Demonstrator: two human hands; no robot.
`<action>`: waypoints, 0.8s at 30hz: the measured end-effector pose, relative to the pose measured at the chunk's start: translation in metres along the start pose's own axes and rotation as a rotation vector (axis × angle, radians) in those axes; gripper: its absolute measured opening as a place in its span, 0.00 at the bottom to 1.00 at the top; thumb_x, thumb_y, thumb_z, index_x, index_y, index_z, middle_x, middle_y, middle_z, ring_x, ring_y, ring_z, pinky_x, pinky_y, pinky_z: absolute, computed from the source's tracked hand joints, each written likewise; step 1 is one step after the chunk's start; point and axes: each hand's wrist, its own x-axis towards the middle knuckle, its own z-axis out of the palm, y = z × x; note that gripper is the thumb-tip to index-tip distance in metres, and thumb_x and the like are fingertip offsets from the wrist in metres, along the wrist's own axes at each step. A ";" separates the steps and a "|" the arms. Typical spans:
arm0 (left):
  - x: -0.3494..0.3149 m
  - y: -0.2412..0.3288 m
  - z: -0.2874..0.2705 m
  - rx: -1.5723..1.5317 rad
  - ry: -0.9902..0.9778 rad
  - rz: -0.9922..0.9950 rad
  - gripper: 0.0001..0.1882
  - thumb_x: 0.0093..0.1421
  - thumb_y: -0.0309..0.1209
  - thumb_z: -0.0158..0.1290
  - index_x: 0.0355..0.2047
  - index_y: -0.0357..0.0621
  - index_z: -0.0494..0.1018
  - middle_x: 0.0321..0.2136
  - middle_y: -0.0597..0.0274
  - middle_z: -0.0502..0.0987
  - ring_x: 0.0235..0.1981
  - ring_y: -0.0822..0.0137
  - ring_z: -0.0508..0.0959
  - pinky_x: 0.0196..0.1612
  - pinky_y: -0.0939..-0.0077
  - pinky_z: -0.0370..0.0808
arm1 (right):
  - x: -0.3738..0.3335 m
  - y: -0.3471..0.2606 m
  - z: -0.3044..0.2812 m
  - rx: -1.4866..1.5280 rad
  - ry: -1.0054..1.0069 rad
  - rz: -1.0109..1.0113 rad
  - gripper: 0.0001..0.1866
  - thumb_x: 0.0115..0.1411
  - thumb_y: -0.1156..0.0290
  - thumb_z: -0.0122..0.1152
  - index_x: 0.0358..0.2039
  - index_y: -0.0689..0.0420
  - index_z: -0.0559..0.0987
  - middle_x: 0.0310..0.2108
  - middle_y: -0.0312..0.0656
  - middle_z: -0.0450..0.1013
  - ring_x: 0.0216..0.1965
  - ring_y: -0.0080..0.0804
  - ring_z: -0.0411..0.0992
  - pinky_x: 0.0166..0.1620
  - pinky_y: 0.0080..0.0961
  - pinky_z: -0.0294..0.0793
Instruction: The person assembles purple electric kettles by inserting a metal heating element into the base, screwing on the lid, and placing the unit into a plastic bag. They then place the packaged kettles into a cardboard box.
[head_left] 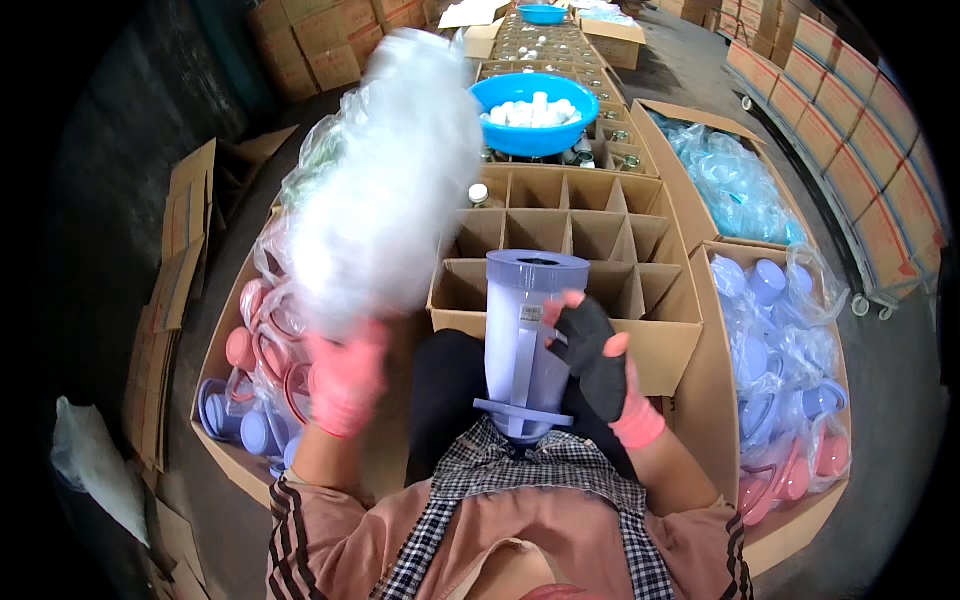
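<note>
1. In the head view, the left hand (345, 375), in a pink glove, appears closed on the lower end of a white plastic bag (385, 190); motion blur hides the exact grip.
2. The right hand (597, 360), in a dark fingerless glove over pink, is open with loosely bent fingers beside the lavender jug (505, 345); whether a fingertip touches it cannot be told.
3. The jug stands between the person's knees, at the near side of a divided carton (640, 345), its handle strip facing the person.
4. Handling judgement: the jug looks smooth and tall, so the right palm would do well to steady its side while the left hand manages the bag.
5. The bag looks light and likely to billow; holding its mouth wide and away from the carton's dividers should prevent snagging.
</note>
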 end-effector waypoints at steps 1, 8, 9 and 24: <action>-0.013 -0.011 0.009 0.247 -0.306 0.172 0.19 0.43 0.25 0.54 0.39 0.42 0.70 0.38 0.55 0.68 0.43 0.58 0.68 0.46 0.62 0.64 | 0.009 -0.010 0.009 0.062 -0.030 -0.039 0.36 0.52 0.46 0.50 0.53 0.60 0.58 0.48 0.41 0.62 0.50 0.29 0.60 0.50 0.27 0.60; -0.017 -0.030 0.055 0.608 -1.100 0.623 0.25 0.36 0.41 0.58 0.34 0.43 0.68 0.35 0.53 0.67 0.44 0.49 0.65 0.48 0.54 0.59 | 0.038 -0.051 -0.022 -0.426 0.558 0.166 0.20 0.48 0.74 0.60 0.42 0.64 0.68 0.36 0.40 0.70 0.28 0.22 0.71 0.32 0.18 0.71; -0.015 -0.029 0.056 0.628 -1.106 0.514 0.27 0.37 0.43 0.58 0.36 0.42 0.67 0.36 0.52 0.66 0.45 0.49 0.64 0.49 0.55 0.58 | 0.037 -0.041 -0.042 -0.018 0.424 -0.049 0.19 0.51 0.76 0.56 0.44 0.64 0.67 0.38 0.41 0.70 0.34 0.26 0.71 0.37 0.20 0.70; 0.052 -0.088 0.059 0.264 -0.125 0.250 0.16 0.45 0.19 0.52 0.37 0.33 0.66 0.39 0.53 0.69 0.40 0.64 0.69 0.43 0.74 0.66 | 0.059 -0.050 -0.065 -0.365 0.553 -0.133 0.10 0.54 0.65 0.54 0.33 0.57 0.70 0.20 0.28 0.63 0.18 0.12 0.56 0.20 0.09 0.55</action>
